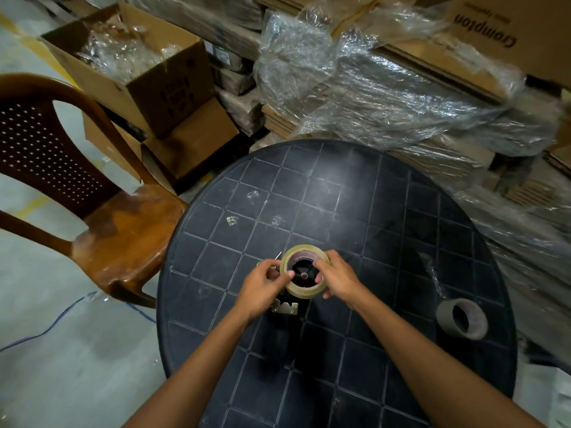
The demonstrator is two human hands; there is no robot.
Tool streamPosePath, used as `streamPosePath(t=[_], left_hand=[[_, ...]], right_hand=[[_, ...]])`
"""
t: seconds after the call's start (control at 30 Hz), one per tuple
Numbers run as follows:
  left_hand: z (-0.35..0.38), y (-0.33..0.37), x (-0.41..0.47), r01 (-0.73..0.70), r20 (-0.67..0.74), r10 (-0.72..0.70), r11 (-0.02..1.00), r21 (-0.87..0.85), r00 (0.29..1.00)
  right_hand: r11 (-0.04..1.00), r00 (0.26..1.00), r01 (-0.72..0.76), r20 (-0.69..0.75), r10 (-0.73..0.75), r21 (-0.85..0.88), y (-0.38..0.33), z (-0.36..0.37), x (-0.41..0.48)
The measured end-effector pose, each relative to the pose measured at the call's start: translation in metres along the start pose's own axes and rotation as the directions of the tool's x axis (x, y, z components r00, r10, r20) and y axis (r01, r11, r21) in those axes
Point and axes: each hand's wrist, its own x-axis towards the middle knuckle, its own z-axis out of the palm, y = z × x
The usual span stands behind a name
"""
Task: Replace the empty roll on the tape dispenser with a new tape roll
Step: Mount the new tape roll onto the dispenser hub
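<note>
**Both hands on the new roll**

Between the two grips, the new tape roll (304, 271) sits over the tape dispenser (285, 305) on the tabletop (355, 186). Left hand (262, 287) and right hand (336, 279) both clasp its rim. Well right of the grip lies the empty roll (462, 318).

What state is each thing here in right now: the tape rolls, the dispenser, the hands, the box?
New tape roll: held flat over the dispenser, its hub showing through the core.
Tape dispenser: lying on the table, mostly hidden, toothed blade showing.
Empty roll: off the dispenser, lying apart on the table.
Left hand: gripping the new roll's rim.
Right hand: gripping the opposite rim.
Cardboard box: open, holding plastic wrap.
Chair: unoccupied.
</note>
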Motion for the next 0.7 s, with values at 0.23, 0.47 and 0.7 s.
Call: streamPosePath(t=[0.23,0.47,0.7], left_hand=[[0.002,0.006,0.012,0.015,0.345,-0.022,1.0,0.023,0.938],[0.013,0.003,0.012,-0.108,0.013,0.112,0.914,0.392,0.994],[-0.003,-0.012,-0.003,-0.089,-0.104,0.127,0.947,0.308,0.986]], right_hand=[[0.986,0.992,-0.086,-0.075,0.098,0.144,0.021,0.001,0.003],[0.973,0.984,-0.103,-0.119,0.129,0.206,0.026,0.005,0.005],[0.993,0.988,-0.03,-0.149,0.046,0.113,0.026,0.006,0.006]])
